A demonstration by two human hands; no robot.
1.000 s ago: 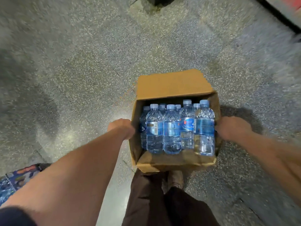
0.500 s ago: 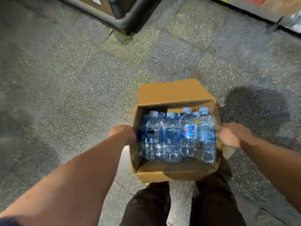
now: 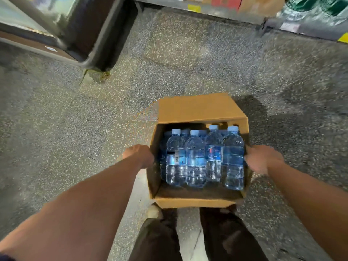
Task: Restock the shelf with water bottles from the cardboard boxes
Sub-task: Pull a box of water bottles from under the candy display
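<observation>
An open cardboard box (image 3: 195, 110) hangs in front of my legs, carried above the floor. Several clear water bottles (image 3: 195, 157) with pale blue caps and blue labels stand upright inside, filling its far half. My left hand (image 3: 138, 155) grips the box's left wall, fingers curled out of sight under the side. My right hand (image 3: 261, 160) grips the right wall in the same way. The box's far flap stands open, tilted away from me.
Speckled grey floor lies all around. A dark metal-framed cabinet base (image 3: 88, 44) juts in at upper left. Along the top runs a low shelf edge (image 3: 216, 10) with cartons and yellow tags. A wrapped pack of green-labelled bottles (image 3: 316, 8) sits at top right.
I have walked forward carrying the box. The cabinet base and the shelf edge have come further into view at the top. Both hands keep the same grip on the box walls.
</observation>
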